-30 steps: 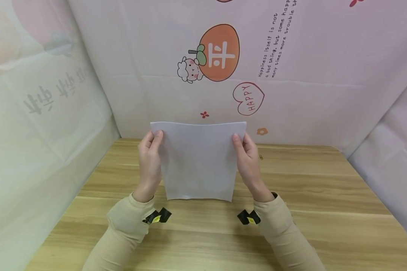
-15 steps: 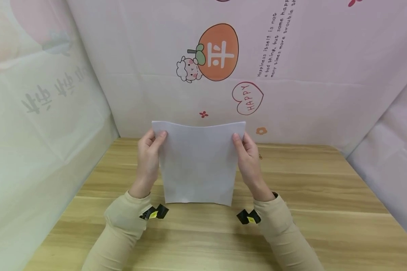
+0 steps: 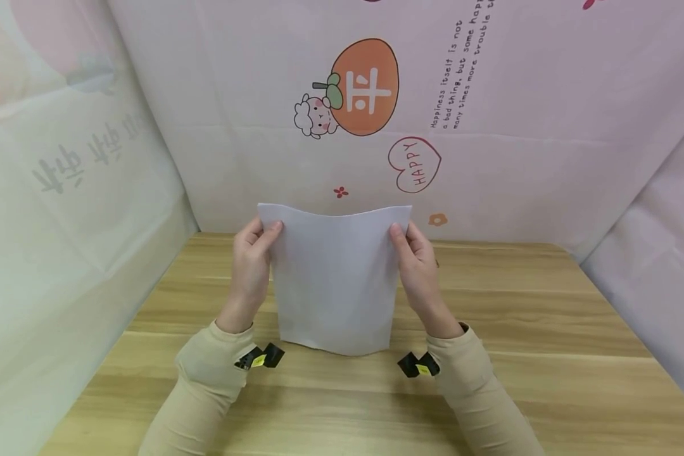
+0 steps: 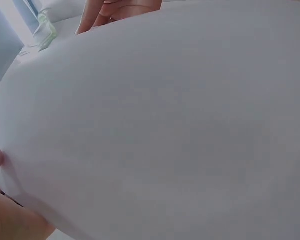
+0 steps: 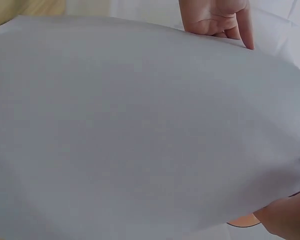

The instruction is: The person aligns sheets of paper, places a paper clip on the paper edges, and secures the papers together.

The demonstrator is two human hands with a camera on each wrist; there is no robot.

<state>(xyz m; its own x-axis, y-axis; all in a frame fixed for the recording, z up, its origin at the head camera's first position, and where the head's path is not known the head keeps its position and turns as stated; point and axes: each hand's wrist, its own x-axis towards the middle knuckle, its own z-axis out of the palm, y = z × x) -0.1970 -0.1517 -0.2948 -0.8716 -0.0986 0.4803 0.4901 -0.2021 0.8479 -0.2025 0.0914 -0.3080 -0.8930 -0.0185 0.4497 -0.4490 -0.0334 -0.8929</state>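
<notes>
White paper (image 3: 335, 285) is held upright above the table in the head view, its top edge sagging in the middle. Whether it is one sheet or several, I cannot tell. My left hand (image 3: 251, 269) pinches the upper left edge, thumb on the near face and fingers behind. On the opposite side, my right hand (image 3: 422, 272) grips the upper right edge the same way. Paper (image 4: 155, 120) fills most of the left wrist view, with the right hand (image 4: 122, 10) at its top. In the right wrist view, the left hand (image 5: 215, 17) shows beyond the paper (image 5: 140, 125).
A wood-grain table (image 3: 547, 335) lies beneath. Printed white cloth (image 3: 251, 82) hangs behind, and pale cloth (image 3: 102, 209) closes off the left side. Just right of my right hand, a small paper clip (image 3: 437, 263) is mostly hidden. Black wrist cameras (image 3: 259, 358) sit at both cuffs.
The paper's lower edge has come down and now bows in the middle, while its top edge sags deeper. The hands have barely moved and keep their hold.
</notes>
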